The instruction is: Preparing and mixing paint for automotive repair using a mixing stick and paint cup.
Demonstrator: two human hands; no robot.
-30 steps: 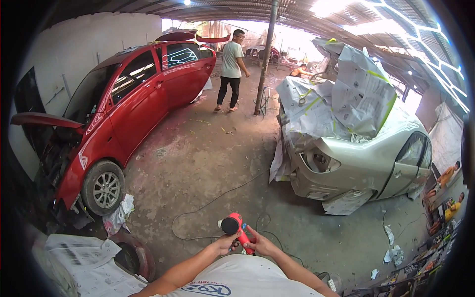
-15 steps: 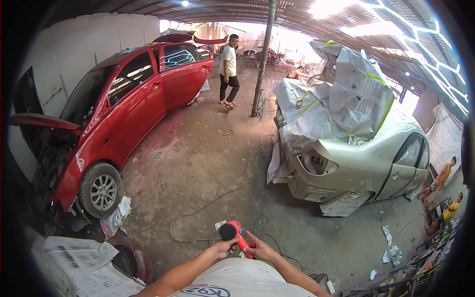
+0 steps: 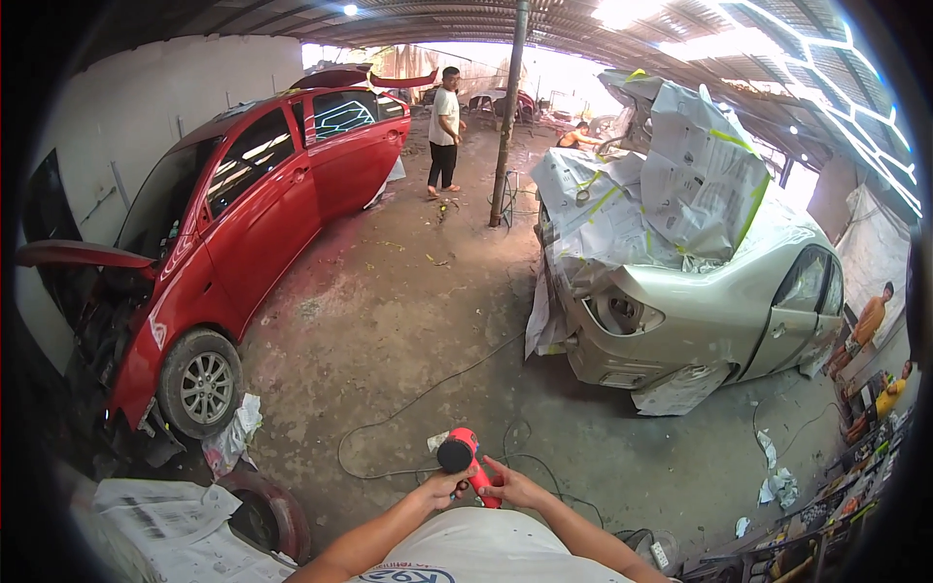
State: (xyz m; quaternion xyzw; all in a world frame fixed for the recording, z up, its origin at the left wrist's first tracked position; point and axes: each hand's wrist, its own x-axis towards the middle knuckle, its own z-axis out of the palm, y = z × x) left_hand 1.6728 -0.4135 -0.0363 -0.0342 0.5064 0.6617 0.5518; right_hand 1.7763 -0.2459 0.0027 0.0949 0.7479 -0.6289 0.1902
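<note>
Low in the head view, I hold a red power tool (image 3: 481, 481) with a round black pad (image 3: 454, 454) at its top. My left hand (image 3: 445, 487) is closed around the upper part of it, below the pad. My right hand (image 3: 513, 489) is closed on the red body from the other side, its fingertips partly hidden by the tool. Both forearms reach in from the lower edge, over my white shirt. A dark cable (image 3: 408, 408) lies looped on the floor beyond the tool.
A red car (image 3: 262, 233) stands left. A pale car (image 3: 700, 321), partly masked with paper, stands right. A pole (image 3: 505, 146) is between them, a person (image 3: 444, 131) left of it. Others work at back and far right. Papers (image 3: 155, 525) and a tire (image 3: 272, 525) lie lower left.
The person in the white shirt near the pole has stepped farther toward the back. My hands stay on the red tool in much the same pose.
</note>
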